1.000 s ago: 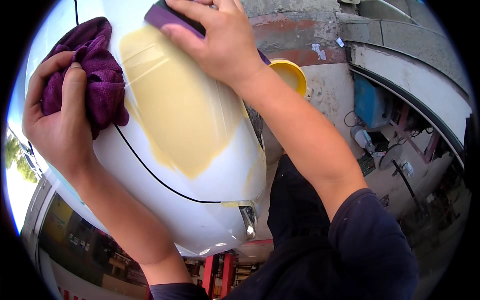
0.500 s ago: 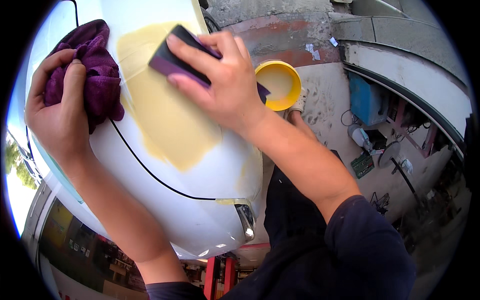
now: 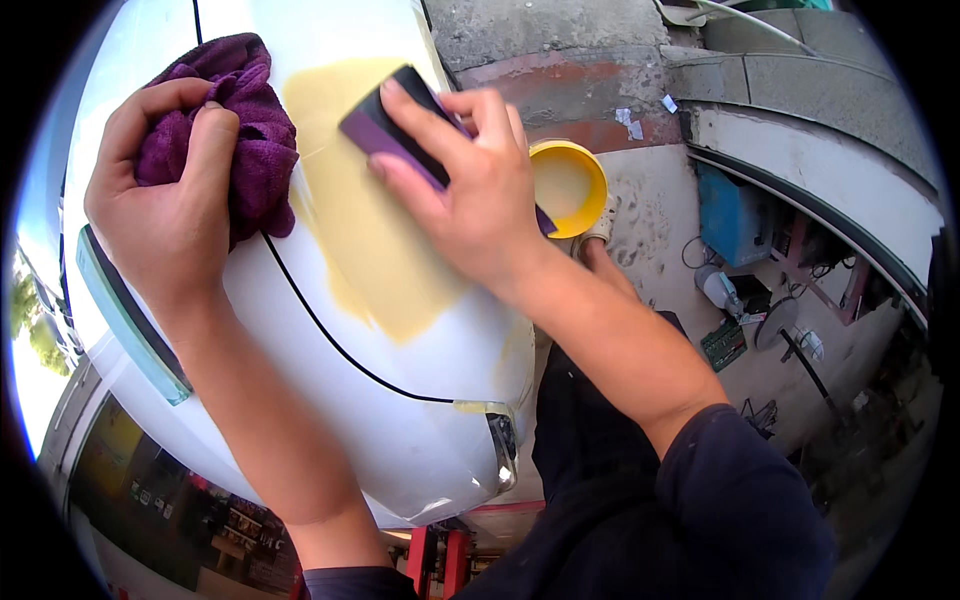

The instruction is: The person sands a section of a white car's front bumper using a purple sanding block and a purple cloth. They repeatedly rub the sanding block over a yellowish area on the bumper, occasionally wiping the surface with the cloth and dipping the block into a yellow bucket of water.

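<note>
On the white car panel (image 3: 330, 400) lies a broad yellowish patch (image 3: 390, 270) of what looks like filler. My right hand (image 3: 475, 180) grips a black sanding block (image 3: 405, 110) with purple sandpaper folded round it, its face against the upper part of the patch. A loose end of the purple paper sticks out beyond the hand. Farther left, my left hand (image 3: 165, 210) is closed on a crumpled purple cloth (image 3: 255, 130), which rests on the white bodywork beside the patch. A black seam curves below the cloth toward the taped corner of a lamp (image 3: 503, 445).
Right of the car, a yellow bucket (image 3: 600, 185) of cloudy liquid stands on the floor beside my foot (image 3: 605, 260). Beyond are a blue box-shaped machine (image 3: 735, 215), a green tool case (image 3: 724, 343) and cables. Red posts (image 3: 423, 560) rise below the car.
The view has shifted, so the car and both hands appear farther right. My right hand keeps the block on the upper patch; my left still holds the cloth.
</note>
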Demonstrator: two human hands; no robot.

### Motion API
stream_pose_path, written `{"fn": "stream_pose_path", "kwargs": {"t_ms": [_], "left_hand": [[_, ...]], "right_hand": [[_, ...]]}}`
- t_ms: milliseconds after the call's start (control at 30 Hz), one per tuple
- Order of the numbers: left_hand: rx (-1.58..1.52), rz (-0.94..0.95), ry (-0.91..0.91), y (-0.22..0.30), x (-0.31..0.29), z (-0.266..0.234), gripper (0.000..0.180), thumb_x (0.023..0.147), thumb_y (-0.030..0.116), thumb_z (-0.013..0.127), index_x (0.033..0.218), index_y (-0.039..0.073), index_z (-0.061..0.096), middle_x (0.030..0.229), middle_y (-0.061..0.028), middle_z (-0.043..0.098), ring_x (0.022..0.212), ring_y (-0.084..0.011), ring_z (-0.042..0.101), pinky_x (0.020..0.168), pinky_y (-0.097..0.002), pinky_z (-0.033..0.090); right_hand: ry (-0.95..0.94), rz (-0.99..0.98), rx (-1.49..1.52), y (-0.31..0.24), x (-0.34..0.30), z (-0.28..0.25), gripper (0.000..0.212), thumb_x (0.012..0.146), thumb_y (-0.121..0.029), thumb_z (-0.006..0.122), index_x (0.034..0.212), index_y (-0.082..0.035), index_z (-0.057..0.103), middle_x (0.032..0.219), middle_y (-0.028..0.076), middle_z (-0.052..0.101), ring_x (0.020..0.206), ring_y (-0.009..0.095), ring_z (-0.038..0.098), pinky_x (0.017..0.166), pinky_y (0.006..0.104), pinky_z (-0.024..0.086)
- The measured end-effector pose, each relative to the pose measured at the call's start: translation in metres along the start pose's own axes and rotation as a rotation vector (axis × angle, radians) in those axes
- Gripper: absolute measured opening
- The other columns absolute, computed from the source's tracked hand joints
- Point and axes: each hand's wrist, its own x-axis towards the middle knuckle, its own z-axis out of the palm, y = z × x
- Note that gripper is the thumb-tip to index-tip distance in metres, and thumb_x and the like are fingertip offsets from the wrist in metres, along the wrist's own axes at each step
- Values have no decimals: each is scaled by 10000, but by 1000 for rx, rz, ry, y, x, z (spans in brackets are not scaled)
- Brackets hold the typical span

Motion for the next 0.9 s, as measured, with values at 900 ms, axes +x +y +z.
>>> {"fn": "stream_pose_path", "kwargs": {"t_ms": [900], "left_hand": [[135, 75, 36, -11, 5, 3, 231, 836, 286, 843, 1003, 127, 856, 1066, -24, 813, 903, -189, 776, 876, -326, 620]], "right_hand": [[49, 59, -208, -70, -4, 19, 515, 988, -336, 777, 1466, -159, 699, 1188, 235, 560, 1104, 424, 564, 990, 534, 462]]}}
